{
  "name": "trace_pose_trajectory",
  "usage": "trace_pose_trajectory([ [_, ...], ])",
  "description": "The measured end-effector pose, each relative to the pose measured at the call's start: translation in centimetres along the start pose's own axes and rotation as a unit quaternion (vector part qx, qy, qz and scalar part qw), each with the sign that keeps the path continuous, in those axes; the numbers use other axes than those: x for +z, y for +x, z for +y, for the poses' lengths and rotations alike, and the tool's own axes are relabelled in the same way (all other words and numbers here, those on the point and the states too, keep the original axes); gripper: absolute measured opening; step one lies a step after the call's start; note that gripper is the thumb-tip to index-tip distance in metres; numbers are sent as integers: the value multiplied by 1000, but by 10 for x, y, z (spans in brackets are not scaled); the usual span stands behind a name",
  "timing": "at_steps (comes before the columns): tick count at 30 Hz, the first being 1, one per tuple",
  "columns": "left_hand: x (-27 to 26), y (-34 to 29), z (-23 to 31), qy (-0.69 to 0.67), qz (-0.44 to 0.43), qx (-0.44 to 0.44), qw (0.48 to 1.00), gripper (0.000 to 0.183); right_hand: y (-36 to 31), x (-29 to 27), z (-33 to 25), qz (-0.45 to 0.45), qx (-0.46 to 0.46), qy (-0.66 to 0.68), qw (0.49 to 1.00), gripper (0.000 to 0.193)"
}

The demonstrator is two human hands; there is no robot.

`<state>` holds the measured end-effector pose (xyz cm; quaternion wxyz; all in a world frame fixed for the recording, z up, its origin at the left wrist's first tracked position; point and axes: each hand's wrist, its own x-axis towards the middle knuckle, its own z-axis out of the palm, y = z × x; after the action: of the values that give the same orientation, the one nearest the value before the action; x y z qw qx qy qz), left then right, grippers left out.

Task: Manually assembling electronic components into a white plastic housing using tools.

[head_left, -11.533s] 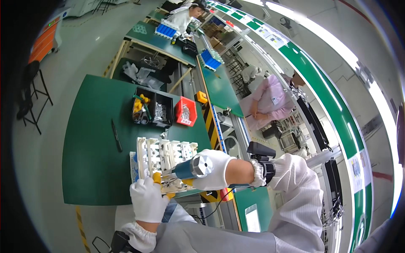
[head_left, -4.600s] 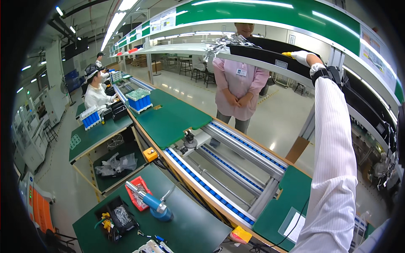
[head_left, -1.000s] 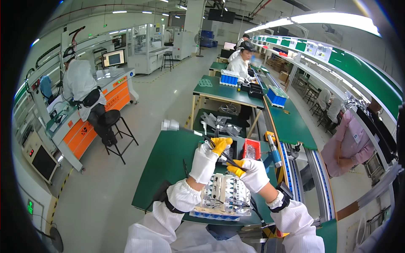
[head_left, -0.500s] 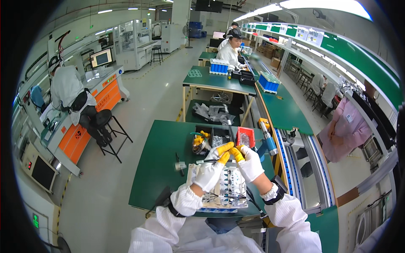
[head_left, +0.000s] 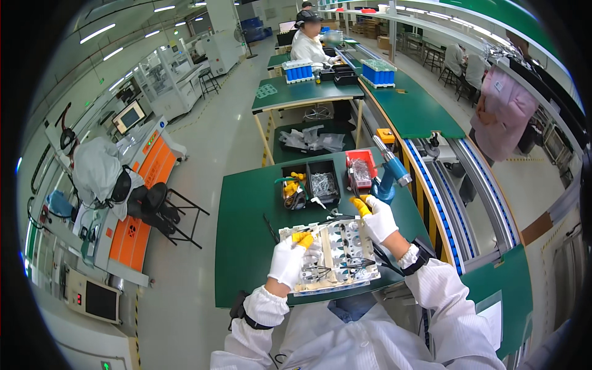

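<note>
A white-framed battery module (head_left: pixel 338 250) with metal strips and thin black wires lies on the green table in front of me. My left hand (head_left: pixel 287 262), in a white glove with yellow fingertips, is over its left part, thumb and fingers pressed together. What they pinch, if anything, I cannot make out. My right hand (head_left: pixel 380 221), gloved the same way, is raised at the module's far right corner, close to the red bin (head_left: pixel 362 168). Its yellow fingertips are pinched together; whatever is between them is too small to name. Black cables (head_left: pixel 387 262) run off the module's right side.
Beyond the module stand a black bin of metal fasteners (head_left: pixel 323 184) and a bin with yellow-ended cables (head_left: pixel 295 190). A blue power screwdriver (head_left: pixel 394 169) stands at the right, beside the conveyor (head_left: pixel 441 203). A co-worker (head_left: pixel 306 43) sits farther up the line.
My hands were together above the module and have come apart: the left is lower at the module's left side, the right by the red bin. The whole view has shifted and tilted.
</note>
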<state>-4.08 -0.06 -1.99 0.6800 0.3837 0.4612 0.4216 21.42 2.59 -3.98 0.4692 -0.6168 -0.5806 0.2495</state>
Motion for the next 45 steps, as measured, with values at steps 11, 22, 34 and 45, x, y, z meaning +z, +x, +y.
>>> trace_pose_trajectory([
  [11, 23, 9, 7, 98, -87, -15, 991, 33, -11, -8, 14, -29, 85, 116, 989, 23],
  [22, 32, 31, -13, -243, -57, -230, 941, 29, -21, -24, 16, -39, 254, 333, 907, 29],
  [34, 34, 51, -11, 146, -156, -11, 977, 40, -19, -47, 17, -117, 306, 331, 885, 34],
  [45, 43, 71, 8, 61, -174, -54, 981, 34, -17, -56, 12, -135, 305, 306, 892, 30],
])
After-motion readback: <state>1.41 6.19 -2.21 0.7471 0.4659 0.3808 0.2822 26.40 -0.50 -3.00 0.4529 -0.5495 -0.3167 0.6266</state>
